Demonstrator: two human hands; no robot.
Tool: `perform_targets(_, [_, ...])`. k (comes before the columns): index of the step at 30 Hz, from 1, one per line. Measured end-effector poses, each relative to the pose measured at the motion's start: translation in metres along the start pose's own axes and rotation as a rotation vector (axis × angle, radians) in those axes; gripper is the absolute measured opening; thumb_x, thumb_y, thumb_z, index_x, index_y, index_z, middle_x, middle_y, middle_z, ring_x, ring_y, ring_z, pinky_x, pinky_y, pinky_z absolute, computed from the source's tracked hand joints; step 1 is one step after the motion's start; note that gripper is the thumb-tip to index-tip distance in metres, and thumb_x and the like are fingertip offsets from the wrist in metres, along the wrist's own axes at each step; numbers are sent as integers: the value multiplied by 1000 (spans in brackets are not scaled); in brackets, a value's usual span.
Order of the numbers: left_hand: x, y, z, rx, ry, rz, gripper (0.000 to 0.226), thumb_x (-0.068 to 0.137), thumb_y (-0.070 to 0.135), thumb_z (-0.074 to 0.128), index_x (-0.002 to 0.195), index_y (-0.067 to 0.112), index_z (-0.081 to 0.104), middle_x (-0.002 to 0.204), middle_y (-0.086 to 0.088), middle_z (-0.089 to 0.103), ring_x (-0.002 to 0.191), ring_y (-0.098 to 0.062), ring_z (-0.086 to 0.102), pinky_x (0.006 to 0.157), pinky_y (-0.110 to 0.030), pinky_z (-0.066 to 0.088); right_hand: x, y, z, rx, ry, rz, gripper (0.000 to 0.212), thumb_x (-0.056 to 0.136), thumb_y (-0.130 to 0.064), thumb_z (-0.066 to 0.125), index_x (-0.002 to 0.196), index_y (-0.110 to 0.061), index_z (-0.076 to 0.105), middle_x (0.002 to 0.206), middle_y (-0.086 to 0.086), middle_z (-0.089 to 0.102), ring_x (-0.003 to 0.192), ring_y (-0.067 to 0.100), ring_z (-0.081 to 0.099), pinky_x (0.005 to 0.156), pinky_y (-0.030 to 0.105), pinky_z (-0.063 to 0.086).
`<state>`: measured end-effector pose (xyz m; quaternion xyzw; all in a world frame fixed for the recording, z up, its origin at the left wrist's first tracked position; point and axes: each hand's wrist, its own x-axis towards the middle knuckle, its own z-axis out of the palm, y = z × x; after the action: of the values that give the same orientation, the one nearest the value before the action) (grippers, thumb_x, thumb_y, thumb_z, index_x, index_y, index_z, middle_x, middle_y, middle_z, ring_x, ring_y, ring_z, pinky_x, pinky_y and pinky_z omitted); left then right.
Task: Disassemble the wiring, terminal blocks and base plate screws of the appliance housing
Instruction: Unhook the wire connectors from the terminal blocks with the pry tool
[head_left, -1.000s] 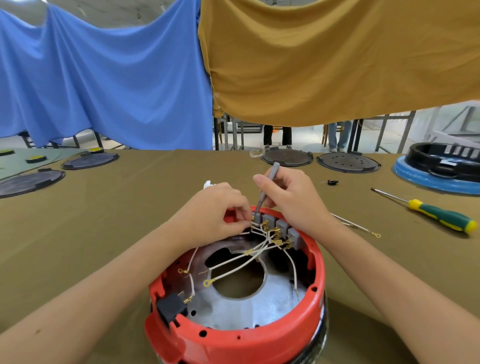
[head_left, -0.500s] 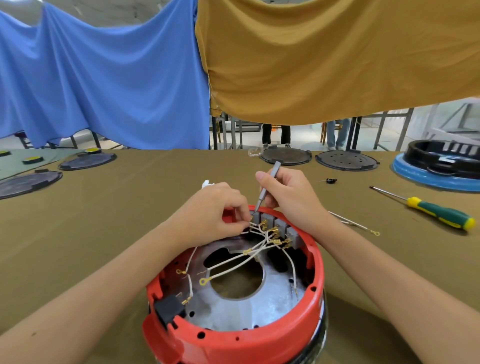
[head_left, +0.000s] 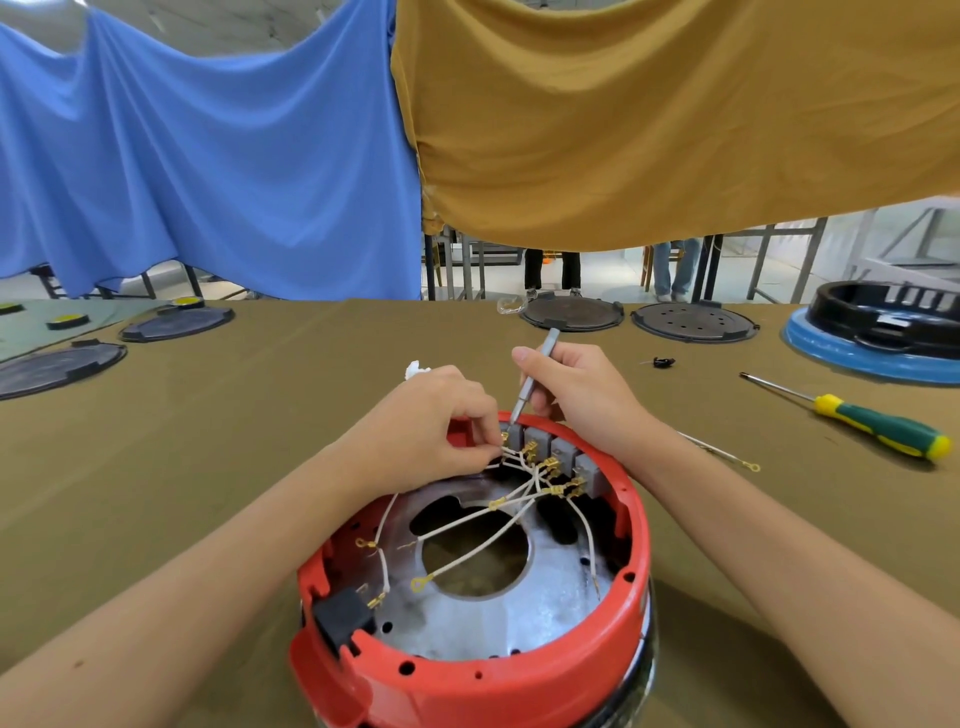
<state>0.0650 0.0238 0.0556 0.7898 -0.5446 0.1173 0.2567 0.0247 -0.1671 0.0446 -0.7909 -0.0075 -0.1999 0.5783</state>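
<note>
A round red appliance housing sits upside down in front of me with a metal base plate inside. Grey terminal blocks line its far rim, and white wires with brass lugs run from them. My left hand pinches a wire connector at the leftmost block. My right hand grips a thin grey tool whose tip touches the top of that same block.
A green and yellow screwdriver and a loose wire lie to the right on the olive table. Dark round plates sit along the far edge, a blue and black housing at far right, a small black part nearby.
Hardly anything differs. Both hands stay at the leftmost terminal block; the grey tool has tilted slightly and the view has shifted a little.
</note>
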Motion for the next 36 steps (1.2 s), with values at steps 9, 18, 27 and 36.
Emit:
perform_targets(9, [0,0,0,5,10,0,13,78,12,79,71,21,70,72,9,67,77,-9,55,82,-40,46,-3,2,1,-36,17,-138,33,99,-37,59,78,-11,63,58,-4,61,57,10,57,62,30,51])
perform_targets(18, [0,0,0,-2,0,6,11,79,14,79,72,19,71,72,8,67,77,-10,55,80,-40,46,-5,-1,1,-104,29,-191,33,99,-39,58,79,-13,63,59,-5,62,58,12,58,66,43,54])
perform_targets(27, [0,1,1,2,2,5,11,78,13,78,72,18,71,73,7,68,78,-12,57,81,-41,46,-6,-2,0,-90,24,-172,36,99,-38,59,78,-10,64,60,-3,64,58,13,60,69,46,55])
perform_targets(36, [0,1,1,3,9,16,12,78,13,78,71,18,70,71,8,67,76,-9,54,80,-37,46,-8,-5,2,-130,-9,-178,38,99,-38,59,79,-6,64,60,0,64,59,16,60,71,48,54])
